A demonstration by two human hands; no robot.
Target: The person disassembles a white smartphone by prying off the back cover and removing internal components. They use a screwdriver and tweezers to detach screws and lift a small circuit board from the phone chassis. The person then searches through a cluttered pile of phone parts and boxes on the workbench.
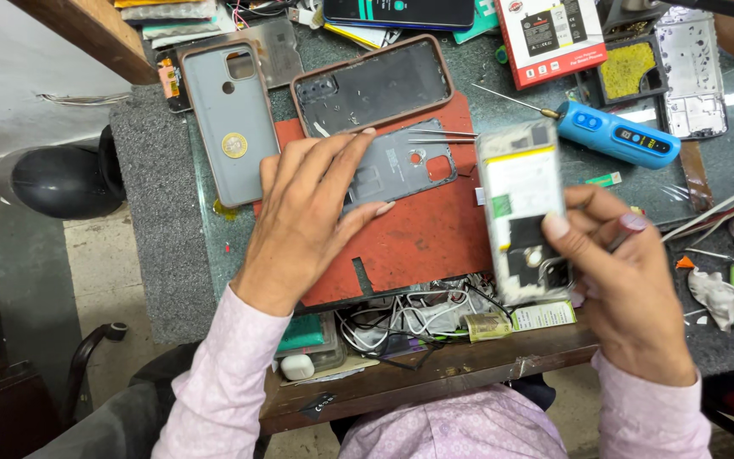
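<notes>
While my right hand (630, 280) has the opened phone (524, 221) pinched up off the surface, thumb across its lower half and the other fingers wrapped behind it, my left hand (312, 212) is flat on the red work mat (422, 238), fingers spread and loose, gripping nothing. The phone's back is off, so I'm looking at the white battery with a yellow strip along its top edge and some dark tape and a round bit lower down near my thumb.

Fingertips of my left hand are resting on the edge of the dark grey back cover (401, 166) that lies on the mat, just at 1 o'clock from my palm. A pair of tweezers (443, 136) sits right above that cover, tips pointing to 9 o'clock. At 12 o'clock from my left hand there's a brown-rimmed phone case (373, 85) lying open side up, and at 10 o'clock a grey case (229, 119) with a gold ring stuck on it.

Off at 1 o'clock from the phone is the blue electric screwdriver (618, 134), lying on the surface with its long bit pointing toward 9 o'clock. A red and white box (550, 38) sits at 12 o'clock from the phone, and a tangle of wires (409, 314) fills the tray at 6 o'clock below the mat.
</notes>
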